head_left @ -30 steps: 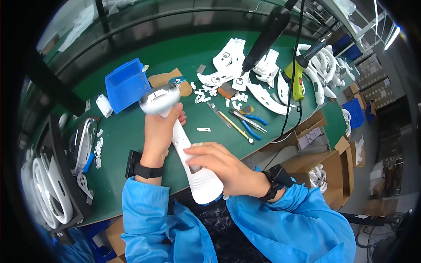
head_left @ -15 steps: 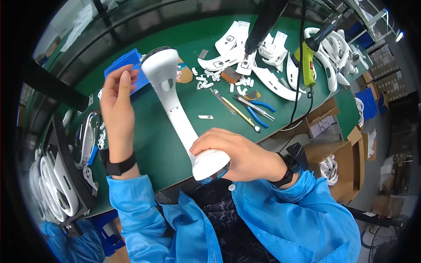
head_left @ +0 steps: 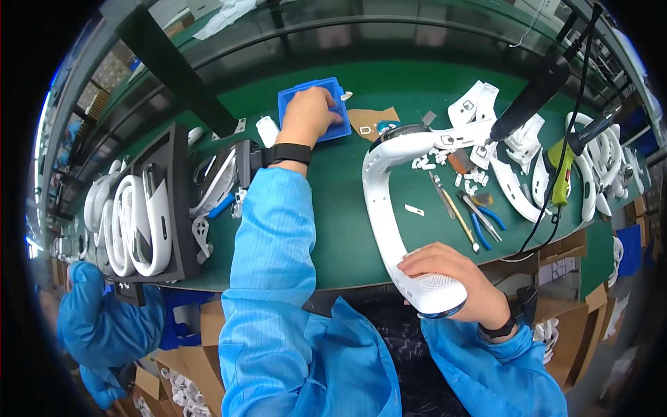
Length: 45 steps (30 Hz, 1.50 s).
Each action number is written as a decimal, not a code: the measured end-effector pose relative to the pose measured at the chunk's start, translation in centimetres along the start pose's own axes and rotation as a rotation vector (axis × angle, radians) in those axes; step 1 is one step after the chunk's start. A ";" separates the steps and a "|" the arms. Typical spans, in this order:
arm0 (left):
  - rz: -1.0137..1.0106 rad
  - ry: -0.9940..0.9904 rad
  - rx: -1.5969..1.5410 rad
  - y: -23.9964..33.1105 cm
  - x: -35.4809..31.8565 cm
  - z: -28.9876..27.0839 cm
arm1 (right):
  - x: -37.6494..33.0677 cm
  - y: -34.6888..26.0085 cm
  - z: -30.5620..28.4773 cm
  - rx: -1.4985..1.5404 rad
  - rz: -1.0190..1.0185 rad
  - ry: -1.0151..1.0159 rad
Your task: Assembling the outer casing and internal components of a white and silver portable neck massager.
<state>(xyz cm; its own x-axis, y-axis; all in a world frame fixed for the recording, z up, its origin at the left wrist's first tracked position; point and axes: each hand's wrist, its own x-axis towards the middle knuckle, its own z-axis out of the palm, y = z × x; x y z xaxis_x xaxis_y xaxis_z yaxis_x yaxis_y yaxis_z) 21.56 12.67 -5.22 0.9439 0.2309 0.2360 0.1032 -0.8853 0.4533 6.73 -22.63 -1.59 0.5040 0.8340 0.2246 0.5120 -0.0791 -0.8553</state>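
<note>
My right hand is closed around the lower end of a white U-shaped plastic device, next to its perforated rounded tip. The device's other end rises over the bench, and its dark inner side partly shows there. At the back of the bench, my left hand reaches down into a shallow blue plastic box. Its fingers bend toward the box floor; the fingertips and anything between them cannot be made out. Just left of that box lies a small white plastic piece.
A black electric screwdriver hangs at the right, near white curved shells and a yellow-green tool. Blue-handled pliers and small white parts lie on the green bench. A black rack holds white devices at left; a co-worker sits beyond.
My left hand has gone from beside the device into the blue box. My view has turned left. The device, still in my right hand, has rolled so its U shape shows.
</note>
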 end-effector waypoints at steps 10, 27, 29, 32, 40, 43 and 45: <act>-0.061 -0.284 -0.126 -1.2 1.3 2.3 | 0.4 0.1 -0.2 0.010 -0.002 0.002; 0.027 -0.052 -0.160 -1.0 0.0 1.6 | 0.6 0.1 0.2 -0.003 -0.015 0.001; 0.012 -0.087 -0.131 -0.5 -0.1 1.6 | 0.5 0.2 0.3 -0.005 -0.007 0.003; -0.027 -0.151 -0.127 -0.6 0.0 1.8 | 0.4 0.1 0.4 -0.004 0.003 0.007; -0.050 -0.265 -0.074 -0.4 0.2 2.1 | 0.5 -0.2 0.6 0.001 0.004 0.024; 0.026 -0.077 -0.113 -0.4 -0.2 1.9 | 0.4 -0.2 0.6 -0.017 0.014 0.025; 0.041 0.063 -0.134 0.1 -0.4 1.0 | 0.5 -0.2 0.6 -0.029 -0.004 0.023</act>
<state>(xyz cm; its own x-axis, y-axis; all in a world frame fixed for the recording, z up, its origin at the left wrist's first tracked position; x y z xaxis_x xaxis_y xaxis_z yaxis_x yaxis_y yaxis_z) 21.47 12.08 -6.09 0.9246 0.2244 0.3077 0.0185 -0.8334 0.5523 6.46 -21.90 -1.57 0.5175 0.8215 0.2393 0.5343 -0.0919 -0.8403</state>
